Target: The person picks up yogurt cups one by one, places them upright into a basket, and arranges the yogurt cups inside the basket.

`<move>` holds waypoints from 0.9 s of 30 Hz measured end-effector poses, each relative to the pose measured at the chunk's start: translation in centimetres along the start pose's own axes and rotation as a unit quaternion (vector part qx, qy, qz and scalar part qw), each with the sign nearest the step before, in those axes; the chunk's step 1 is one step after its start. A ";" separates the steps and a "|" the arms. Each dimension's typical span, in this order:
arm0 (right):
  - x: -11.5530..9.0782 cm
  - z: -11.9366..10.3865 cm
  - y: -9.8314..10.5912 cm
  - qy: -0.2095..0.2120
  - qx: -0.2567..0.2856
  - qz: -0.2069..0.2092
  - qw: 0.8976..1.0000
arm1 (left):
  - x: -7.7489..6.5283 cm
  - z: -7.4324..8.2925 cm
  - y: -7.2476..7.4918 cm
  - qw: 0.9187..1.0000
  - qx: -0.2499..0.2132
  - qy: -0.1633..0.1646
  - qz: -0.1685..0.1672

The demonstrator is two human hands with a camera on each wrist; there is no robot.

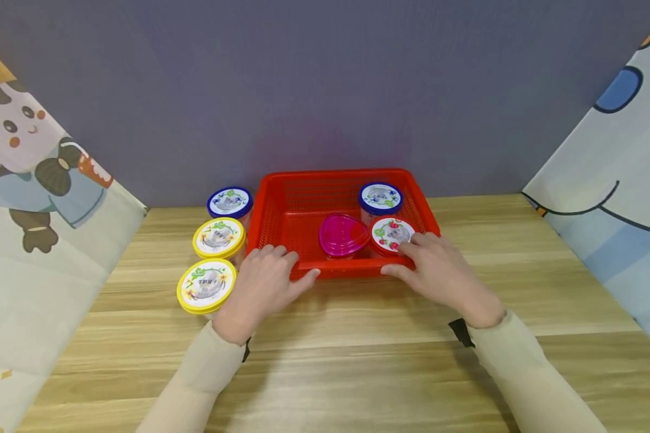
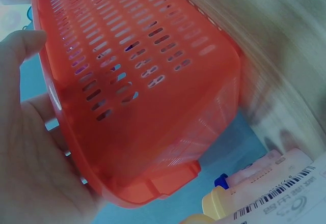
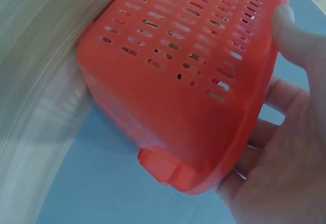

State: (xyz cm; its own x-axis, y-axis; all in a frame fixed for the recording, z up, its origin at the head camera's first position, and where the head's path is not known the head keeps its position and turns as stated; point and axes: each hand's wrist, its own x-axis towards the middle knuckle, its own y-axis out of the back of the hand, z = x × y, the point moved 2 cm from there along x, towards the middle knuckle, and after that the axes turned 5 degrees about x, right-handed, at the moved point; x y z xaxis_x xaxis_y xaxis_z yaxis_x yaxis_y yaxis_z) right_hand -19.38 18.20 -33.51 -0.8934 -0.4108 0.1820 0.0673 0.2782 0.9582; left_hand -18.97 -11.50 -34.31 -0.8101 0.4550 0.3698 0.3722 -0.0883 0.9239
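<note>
Just left of the red basket (image 1: 349, 268) stand three lidded jars (image 1: 219, 237).

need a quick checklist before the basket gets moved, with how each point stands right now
1. Left hand grips the rim of the red perforated plastic basket: ok, at its near left corner.
2. Right hand grips the rim: ok, at the near right corner.
3. Lids sit on the round blue-lidded jar, round red-lidded jar and translucent pink-lidded jar inside: ok; tightness cannot tell.
4. Left side clear: not ok, two round yellow-lidded jars and another blue-lidded jar stand close by.
5. Right side clear: ok, bare pale wooden table.
</note>
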 end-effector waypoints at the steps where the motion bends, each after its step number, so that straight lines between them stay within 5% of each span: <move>1: 0.0 0.0 0.0 0.001 0.001 0.000 1.000 | 0.0 0.0 0.0 1.000 0.001 0.001 -0.001; 16: 0.0 -0.2 0.4 -0.001 0.000 -0.011 1.000 | -0.1 0.1 0.3 1.000 0.004 0.006 -0.019; 27: 0.0 -0.2 0.2 -0.006 0.000 -0.014 1.000 | -0.2 0.1 1.0 1.000 -0.004 0.008 -0.002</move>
State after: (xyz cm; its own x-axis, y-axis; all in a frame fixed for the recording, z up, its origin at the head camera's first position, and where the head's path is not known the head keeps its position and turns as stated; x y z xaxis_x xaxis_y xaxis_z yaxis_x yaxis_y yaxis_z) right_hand -19.27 18.12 -33.30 -0.9002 -0.4077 0.1531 0.0429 0.2668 0.9628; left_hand -18.41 -11.57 -33.50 -0.8194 0.4404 0.3669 0.3647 -0.0931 0.9264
